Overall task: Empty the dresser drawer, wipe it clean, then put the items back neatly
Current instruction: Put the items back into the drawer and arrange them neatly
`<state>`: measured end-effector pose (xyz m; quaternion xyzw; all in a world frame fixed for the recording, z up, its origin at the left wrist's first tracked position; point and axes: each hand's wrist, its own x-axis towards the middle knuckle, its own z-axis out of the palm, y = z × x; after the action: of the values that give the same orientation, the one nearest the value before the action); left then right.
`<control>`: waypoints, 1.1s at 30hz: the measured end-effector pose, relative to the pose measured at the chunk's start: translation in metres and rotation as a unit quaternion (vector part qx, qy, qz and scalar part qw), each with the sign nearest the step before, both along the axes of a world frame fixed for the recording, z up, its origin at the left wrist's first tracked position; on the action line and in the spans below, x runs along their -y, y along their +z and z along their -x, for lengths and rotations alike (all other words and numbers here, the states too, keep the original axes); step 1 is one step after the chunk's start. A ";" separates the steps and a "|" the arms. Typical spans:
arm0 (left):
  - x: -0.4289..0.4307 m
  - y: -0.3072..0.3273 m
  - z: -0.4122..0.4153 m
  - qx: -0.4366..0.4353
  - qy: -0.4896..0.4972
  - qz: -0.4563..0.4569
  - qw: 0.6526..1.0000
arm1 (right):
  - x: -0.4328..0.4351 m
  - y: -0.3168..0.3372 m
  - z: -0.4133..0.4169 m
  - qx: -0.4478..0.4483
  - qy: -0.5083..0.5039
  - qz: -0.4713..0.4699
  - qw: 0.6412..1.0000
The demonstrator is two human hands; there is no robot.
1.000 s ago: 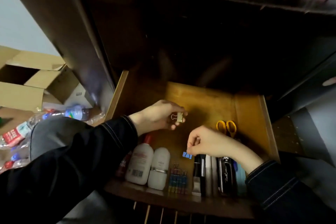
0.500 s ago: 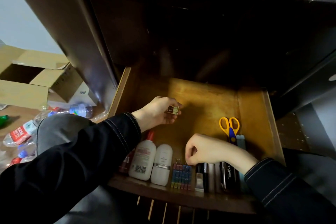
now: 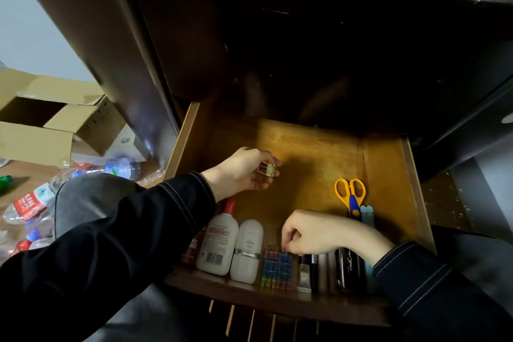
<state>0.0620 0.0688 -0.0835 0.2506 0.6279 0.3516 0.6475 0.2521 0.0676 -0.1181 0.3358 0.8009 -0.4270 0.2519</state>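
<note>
Restocking. Left hand pinches a yellow clip above the bare drawer floor. Right hand, fingers curled, pinches the far end of the clip row. I'd square that end first, then add the yellow clip flush.

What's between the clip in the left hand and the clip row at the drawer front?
Only the right hand: its fingers rest on the far end of the clip row. The drawer floor between the binder clip in the left hand and the row shows bare; the white bottles stand beside the row, not across.
</note>
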 end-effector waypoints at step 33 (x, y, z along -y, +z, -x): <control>0.001 -0.006 0.001 0.085 -0.060 0.039 0.994 | -0.018 0.016 0.001 -0.215 -0.258 -0.248 0.909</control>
<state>0.0609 0.0674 -0.0895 0.2311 0.5675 0.3073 0.7281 0.2515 0.0854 -0.1022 0.4823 0.8014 -0.3265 -0.1364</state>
